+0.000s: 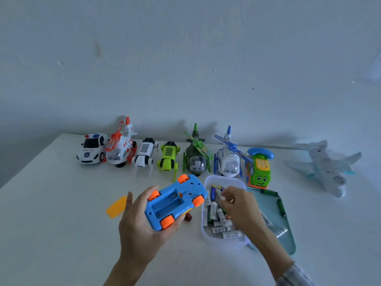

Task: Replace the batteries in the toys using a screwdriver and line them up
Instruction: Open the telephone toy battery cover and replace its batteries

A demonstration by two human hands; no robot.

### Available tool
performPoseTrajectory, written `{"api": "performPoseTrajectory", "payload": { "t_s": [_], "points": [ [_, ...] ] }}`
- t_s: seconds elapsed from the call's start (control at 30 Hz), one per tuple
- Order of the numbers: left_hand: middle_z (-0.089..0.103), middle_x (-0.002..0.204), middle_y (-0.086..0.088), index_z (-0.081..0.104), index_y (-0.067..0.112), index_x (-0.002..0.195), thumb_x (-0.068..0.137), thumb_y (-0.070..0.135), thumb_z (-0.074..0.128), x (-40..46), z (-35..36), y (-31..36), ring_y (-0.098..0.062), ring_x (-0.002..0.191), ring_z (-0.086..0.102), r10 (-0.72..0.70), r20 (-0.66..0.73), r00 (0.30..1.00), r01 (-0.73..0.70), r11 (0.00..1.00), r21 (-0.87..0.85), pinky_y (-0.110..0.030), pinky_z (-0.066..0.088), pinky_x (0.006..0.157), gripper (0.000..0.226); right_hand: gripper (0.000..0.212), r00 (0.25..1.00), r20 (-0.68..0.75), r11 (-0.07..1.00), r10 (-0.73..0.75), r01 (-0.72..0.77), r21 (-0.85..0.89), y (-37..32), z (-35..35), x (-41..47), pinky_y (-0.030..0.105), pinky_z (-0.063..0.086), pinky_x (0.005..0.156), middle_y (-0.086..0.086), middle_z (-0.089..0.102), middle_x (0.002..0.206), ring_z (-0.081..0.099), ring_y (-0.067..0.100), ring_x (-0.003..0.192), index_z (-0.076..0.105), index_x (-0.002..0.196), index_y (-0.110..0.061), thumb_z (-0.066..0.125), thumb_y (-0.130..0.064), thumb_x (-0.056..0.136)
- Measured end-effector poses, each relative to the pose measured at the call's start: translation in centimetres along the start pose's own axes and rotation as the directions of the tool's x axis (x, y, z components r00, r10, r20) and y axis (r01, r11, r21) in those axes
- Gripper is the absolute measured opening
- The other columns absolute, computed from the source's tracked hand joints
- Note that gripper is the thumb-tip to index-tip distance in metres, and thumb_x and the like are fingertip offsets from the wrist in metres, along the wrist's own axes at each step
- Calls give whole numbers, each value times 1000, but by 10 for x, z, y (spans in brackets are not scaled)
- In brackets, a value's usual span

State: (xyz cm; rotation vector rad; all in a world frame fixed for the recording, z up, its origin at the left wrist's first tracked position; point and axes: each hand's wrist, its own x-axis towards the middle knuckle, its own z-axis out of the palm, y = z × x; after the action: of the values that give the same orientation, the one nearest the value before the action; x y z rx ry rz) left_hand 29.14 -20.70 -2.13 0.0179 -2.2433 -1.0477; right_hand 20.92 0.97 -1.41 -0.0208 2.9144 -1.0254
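My left hand (140, 223) grips a blue toy car (175, 203) with orange wheels, turned belly up, its battery bay open and empty. Its orange battery cover (117, 207) lies on the table to the left. My right hand (239, 205) reaches into a white tub (224, 179) full of several batteries (221, 223), its fingertips pinching one near the tub's far end. Under the car peeks a dark red screwdriver handle (188, 217). Along the wall stands a row of toys: police car (91, 148), red-white helicopter (121, 146), white robot dog (144, 154), green robot dog (168, 156), green helicopter (196, 153), blue-white helicopter (227, 157), green phone car (259, 168).
A teal tray (270, 211) right of the tub holds two dark green batteries (281, 207) and some white ones. A white toy airplane (323, 166) lies at the far right. The table's left edge runs diagonally at the left.
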Motion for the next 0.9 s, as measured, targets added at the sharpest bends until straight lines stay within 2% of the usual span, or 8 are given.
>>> {"api": "performPoseTrajectory", "payload": {
  "t_s": [0.17,0.37,0.43,0.57,0.67,0.73,0.8,0.9],
  "points": [
    [60,84,21,59,15,114,58,65,71,-8,22,25,-6,77,59,-21,26,999,20,999,37,-59,34,107,76,8,996,-90,995,21,-12,103,39,-45,21,13,37,52,0,63,73,55,10,61,68,90,-14,69,-11,82],
    [62,86,23,52,27,117,58,67,70,-17,43,57,-2,73,62,-23,65,998,22,1000,15,-42,27,114,73,27,985,-116,978,128,-145,-152,101,-59,50,35,46,74,14,67,102,58,33,93,69,103,-13,57,-5,80],
    [62,88,23,53,27,117,58,66,72,-20,49,67,-2,74,62,-16,62,998,16,1000,-3,-38,34,111,73,31,988,-85,954,132,-150,-258,113,-56,54,37,44,84,12,64,110,54,32,104,65,111,-18,51,-9,85],
    [62,94,20,52,31,118,54,63,74,-27,59,84,-13,76,64,-24,54,998,25,1000,-10,1,33,90,75,41,997,-37,888,70,-79,-453,121,-53,51,34,34,90,0,63,112,52,23,109,58,117,-27,42,-4,87],
    [62,92,23,52,31,116,54,62,74,-32,67,97,-11,77,63,-20,35,999,20,1000,0,-2,33,94,73,52,999,-39,873,-19,-2,-489,126,-56,50,31,31,89,-2,63,111,53,21,106,59,118,-27,42,5,81],
    [61,92,25,53,29,116,56,62,74,-36,73,102,-3,78,61,0,27,1000,-1,999,32,-31,43,104,71,51,999,-24,903,-33,20,-428,128,-57,52,31,31,88,1,62,108,54,24,104,62,116,-24,44,5,78],
    [57,100,29,54,26,116,57,62,74,-40,80,110,-1,80,59,-2,11,1000,1,998,55,-50,52,90,72,46,999,-28,972,-25,17,-234,130,-63,53,30,35,83,7,62,104,57,29,98,65,112,-17,49,6,75],
    [56,101,29,53,31,117,56,69,72,-45,89,120,-7,79,59,-31,-9,999,32,998,59,-31,54,77,74,30,998,-57,987,-9,18,159,128,-82,51,24,39,65,10,68,89,61,22,78,71,100,-6,62,7,74]
  ]
}}
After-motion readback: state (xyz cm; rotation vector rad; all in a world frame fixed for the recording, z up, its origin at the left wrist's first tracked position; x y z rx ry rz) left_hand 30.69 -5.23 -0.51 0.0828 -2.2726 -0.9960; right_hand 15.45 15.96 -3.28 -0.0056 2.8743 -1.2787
